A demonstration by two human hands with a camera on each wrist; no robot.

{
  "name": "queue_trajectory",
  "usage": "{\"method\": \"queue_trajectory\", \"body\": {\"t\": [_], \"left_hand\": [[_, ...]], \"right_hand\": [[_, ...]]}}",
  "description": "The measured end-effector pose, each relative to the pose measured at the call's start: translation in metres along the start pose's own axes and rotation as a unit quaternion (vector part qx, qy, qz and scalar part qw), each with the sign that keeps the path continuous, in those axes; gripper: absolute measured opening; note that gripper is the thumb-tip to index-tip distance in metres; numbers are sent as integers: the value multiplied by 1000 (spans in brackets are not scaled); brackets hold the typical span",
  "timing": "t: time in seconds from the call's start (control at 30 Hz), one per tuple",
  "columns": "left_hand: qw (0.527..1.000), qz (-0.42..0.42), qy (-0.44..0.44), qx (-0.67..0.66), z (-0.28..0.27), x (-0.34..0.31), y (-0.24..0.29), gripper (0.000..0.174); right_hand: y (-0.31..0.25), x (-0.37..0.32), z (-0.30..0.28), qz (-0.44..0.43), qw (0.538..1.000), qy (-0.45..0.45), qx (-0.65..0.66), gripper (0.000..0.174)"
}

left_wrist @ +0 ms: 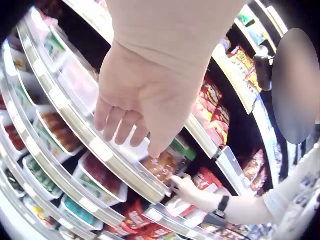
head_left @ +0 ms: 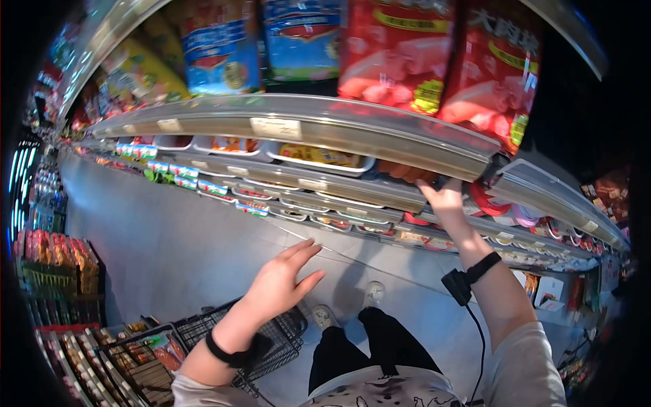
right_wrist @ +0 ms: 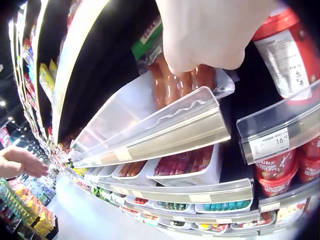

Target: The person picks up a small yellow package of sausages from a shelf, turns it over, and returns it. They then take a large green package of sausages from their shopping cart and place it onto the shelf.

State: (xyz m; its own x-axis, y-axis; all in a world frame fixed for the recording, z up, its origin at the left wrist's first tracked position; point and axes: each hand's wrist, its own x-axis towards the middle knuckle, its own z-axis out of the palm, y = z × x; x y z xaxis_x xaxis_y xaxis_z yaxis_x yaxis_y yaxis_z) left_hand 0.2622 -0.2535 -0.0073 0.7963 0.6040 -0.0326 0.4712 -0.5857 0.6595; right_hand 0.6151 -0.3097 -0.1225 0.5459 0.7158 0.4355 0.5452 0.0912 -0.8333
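Note:
My right hand [head_left: 446, 198] reaches over the front lip of a chilled shelf and grips a clear plastic pack of brown sausages [right_wrist: 164, 87]. In the right wrist view that hand covers the pack's upper part, and its fingertips are hidden. The pack lies beside a white tray [right_wrist: 117, 107] behind a clear shelf guard. In the left wrist view the pack shows just beyond the fingers of the right hand. My left hand [head_left: 281, 281] hovers over the aisle with fingers extended, holding nothing.
Red tubs with paper labels [right_wrist: 285, 55] stand right of the pack. Lower shelves carry trays of wrapped goods [right_wrist: 185, 165]. Large red bags [head_left: 397, 57] fill the shelf above. A black wire shopping basket [head_left: 278, 339] is at the lower left, near a snack display [head_left: 61, 264].

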Motion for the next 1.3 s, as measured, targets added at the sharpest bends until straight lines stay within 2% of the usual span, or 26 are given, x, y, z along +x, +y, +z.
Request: {"method": "queue_trajectory", "body": {"t": [0.03, 0.07, 0.1, 0.13, 0.17, 0.2, 0.27, 0.3, 0.33, 0.4, 0.43, 0.47, 0.53, 0.6, 0.73, 0.77, 0.8, 0.87, 0.9, 0.93, 1.0, 1.03, 1.1, 1.2, 1.23, 1.3], "left_hand": [[1000, -15, -14, -6, -17, -19, -7, 42], [999, -32, -2, 1, -35, -38, -18, 42], [998, -63, -20, 5, -55, -62, -31, 42], [994, -103, -31, 10, -75, -90, -40, 43], [983, -181, -36, 5, -99, -115, -45, 42], [976, -217, -18, 7, -119, -143, -59, 42], [960, -278, 41, -11, -151, -209, -87, 41], [927, -363, 58, -73, -168, -244, -101, 42], [901, -406, 90, -122, -183, -276, -111, 42], [865, -481, 109, -93, -204, -353, -154, 37], [851, -489, 158, -102, -202, -394, -181, 35], [815, -535, 202, -100, -193, -431, -210, 34], [704, -618, 319, -144, -168, -484, -243, 30], [614, -651, 395, -209, -126, -528, -276, 28], [568, -726, 387, -11, -32, -580, -327, 38], [531, -746, 398, -48, -21, -590, -333, 54], [524, -748, 403, -57, -15, -601, -341, 54], [475, -749, 459, -49, -5, -621, -357, 71], [491, -723, 480, -81, -4, -636, -365, 83], [488, -723, 481, -90, -4, -649, -375, 83], [525, -683, 505, -53, -1, -670, -399, 98], [523, -684, 505, -62, 0, -678, -409, 98], [542, -686, 484, 34, -3, -687, -418, 117], [555, -700, 442, -79, -32, -693, -394, 128], [562, -705, 423, -88, -40, -692, -385, 131], [563, -727, 386, -77, -47, -692, -381, 128]], "right_hand": [[-9, -7, -1, -5, 999, 34, -22, 75], [-9, -7, -4, -14, 999, 5, -41, 78], [-18, -9, -2, -8, 990, 37, -135, 77], [-14, -9, -2, -12, 974, 40, -221, 75], [-32, -17, 6, -33, 965, 100, -241, 70], [-45, -22, 12, -66, 971, 88, -213, 67], [-28, -43, 10, -44, 964, 77, -250, 65], [-35, -51, 15, -80, 959, 73, -264, 61], [-56, -59, 26, -87, 973, 52, -206, 58], [-94, -77, 48, -129, 969, -2, -209, 55], [-118, -90, 62, -127, 968, -33, -213, 54], [-116, -96, 73, -161, 967, -57, -187, 52], [-139, -115, 100, -176, 959, -118, -191, 48], [-173, -134, 130, -145, 962, -176, -152, 44], [-212, -166, 177, -121, 944, -281, -122, 39], [-223, -174, 187, -117, 942, -298, -103, 36], [-238, -181, 195, -112, 934, -318, -114, 35], [-246, -194, 207, -107, 925, -341, -131, 33], [-243, -198, 210, -123, 915, -357, -140, 31], [-240, -201, 213, -138, 905, -373, -150, 30], [-245, -213, 221, -163, 897, -371, -178, 27], [-248, -218, 224, -139, 893, -391, -174, 26], [-255, -228, 230, -107, 890, -411, -166, 24], [-266, -236, 241, -79, 876, -448, -163, 24], [-261, -238, 245, -110, 872, -450, -160, 23], [-266, -244, 254, -113, 866, -458, -167, 23]]}}
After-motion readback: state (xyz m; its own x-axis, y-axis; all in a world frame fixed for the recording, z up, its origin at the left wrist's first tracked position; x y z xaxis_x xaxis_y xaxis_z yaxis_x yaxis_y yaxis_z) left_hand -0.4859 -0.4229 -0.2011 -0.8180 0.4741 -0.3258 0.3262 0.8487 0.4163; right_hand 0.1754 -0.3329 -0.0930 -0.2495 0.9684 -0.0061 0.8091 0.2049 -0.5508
